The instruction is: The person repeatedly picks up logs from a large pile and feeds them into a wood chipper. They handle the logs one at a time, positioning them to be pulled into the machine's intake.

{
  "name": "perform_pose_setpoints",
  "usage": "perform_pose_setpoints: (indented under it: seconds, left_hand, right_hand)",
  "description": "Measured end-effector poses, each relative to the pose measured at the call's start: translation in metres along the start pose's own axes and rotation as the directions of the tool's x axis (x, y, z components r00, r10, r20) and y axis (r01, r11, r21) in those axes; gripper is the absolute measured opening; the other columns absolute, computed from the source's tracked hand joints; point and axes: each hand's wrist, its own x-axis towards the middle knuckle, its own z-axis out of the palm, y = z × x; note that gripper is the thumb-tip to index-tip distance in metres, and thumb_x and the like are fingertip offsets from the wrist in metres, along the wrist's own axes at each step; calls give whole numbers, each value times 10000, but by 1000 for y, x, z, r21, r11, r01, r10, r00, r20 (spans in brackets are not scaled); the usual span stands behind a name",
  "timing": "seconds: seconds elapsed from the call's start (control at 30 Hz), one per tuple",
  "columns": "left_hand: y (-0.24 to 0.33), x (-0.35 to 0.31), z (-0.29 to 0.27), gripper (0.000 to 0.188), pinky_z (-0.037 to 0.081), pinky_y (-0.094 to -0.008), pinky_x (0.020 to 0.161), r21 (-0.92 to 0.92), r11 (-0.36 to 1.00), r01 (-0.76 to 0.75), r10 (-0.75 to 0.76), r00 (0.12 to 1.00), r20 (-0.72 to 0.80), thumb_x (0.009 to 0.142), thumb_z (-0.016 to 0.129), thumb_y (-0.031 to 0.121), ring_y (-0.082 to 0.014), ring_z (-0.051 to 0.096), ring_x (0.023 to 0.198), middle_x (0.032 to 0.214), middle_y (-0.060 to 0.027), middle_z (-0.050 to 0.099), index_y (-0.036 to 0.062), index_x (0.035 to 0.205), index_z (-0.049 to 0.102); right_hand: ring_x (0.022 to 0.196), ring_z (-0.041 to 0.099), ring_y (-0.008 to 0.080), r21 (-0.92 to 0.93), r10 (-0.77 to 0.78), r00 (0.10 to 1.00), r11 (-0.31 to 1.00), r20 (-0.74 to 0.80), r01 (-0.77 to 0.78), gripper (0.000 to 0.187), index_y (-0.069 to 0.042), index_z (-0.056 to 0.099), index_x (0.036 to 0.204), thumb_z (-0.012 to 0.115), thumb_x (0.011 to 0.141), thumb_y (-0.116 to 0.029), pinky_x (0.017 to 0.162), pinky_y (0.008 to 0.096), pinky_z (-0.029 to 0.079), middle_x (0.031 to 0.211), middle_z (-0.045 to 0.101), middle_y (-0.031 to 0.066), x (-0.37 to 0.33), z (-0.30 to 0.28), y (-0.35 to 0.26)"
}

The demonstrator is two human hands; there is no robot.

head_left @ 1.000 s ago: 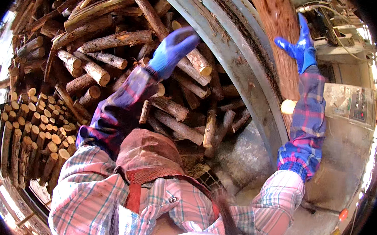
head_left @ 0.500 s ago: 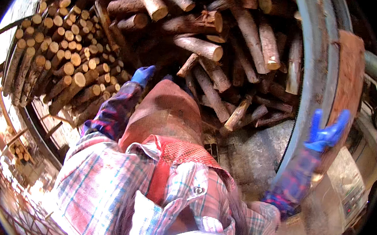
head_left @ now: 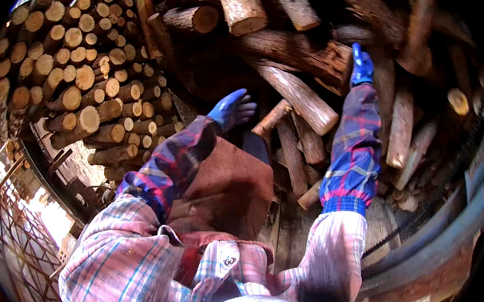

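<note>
My left hand (head_left: 232, 110), in a blue glove, hangs with its fingers stretched out and holds nothing. It is nearest to a thin short log (head_left: 272, 118) just to its right. My right arm reaches forward, and its blue-gloved hand (head_left: 362, 67) is at the end of a thick, rough-barked log (head_left: 299, 51). Its fingers point forward, not wrapped round the log; whether they touch it I cannot tell. A paler log (head_left: 302, 96) slants between my two hands, below the thick one.
Many cut logs stand stacked end-on at the left (head_left: 84, 78). Loose logs (head_left: 400, 128) lie heaped ahead and to the right. A curved grey metal rim (head_left: 437, 243) runs along the right. A metal lattice (head_left: 10, 213) is at the lower left. My brown apron (head_left: 225, 189) hangs in front.
My right hand has left the metal rim at the right and reached forward to the thick log. The view has turned right and come closer to the heap. My left hand stays low, fingers extended.
</note>
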Motion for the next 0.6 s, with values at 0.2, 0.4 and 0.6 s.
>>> perform_pose_setpoints:
  seconds: [0.2, 0.4, 0.6]
  left_hand:
    - [43, 98, 13, 790, 455, -398, 678, -550, 822, -149, 140, 988, -58, 738, 641, 622, -240, 525, 700, 836, -70, 569, 39, 1244, 471]
    - [39, 85, -86, 587, 481, -380, 793, -387, 772, -504, 484, 861, -155, 815, 632, 504, -220, 584, 844, 992, -79, 618, 50, 1181, 560]
    - [41, 70, -88, 487, 426, -339, 974, -423, 805, -416, 364, 910, -200, 893, 600, 391, -186, 541, 1103, 1233, -69, 575, 54, 1239, 550]
  right_hand:
    - [678, 594, 152, 535, 120, 990, 833, 73, -141, 302, -50, 671, 766, 628, 884, -324, 649, 299, 479, 816, 676, 71, -75, 57, -86]
    - [750, 565, 176, 284, 129, 726, 863, 675, -417, 376, -56, 603, 1021, 769, 756, -265, 765, 340, 469, 956, 625, 78, -250, 130, -153]
    - [1032, 533, 240, 538, 79, 802, 702, 592, -467, 539, -37, 536, 1264, 649, 860, -375, 953, 379, 418, 1214, 575, 93, -164, 273, -85]
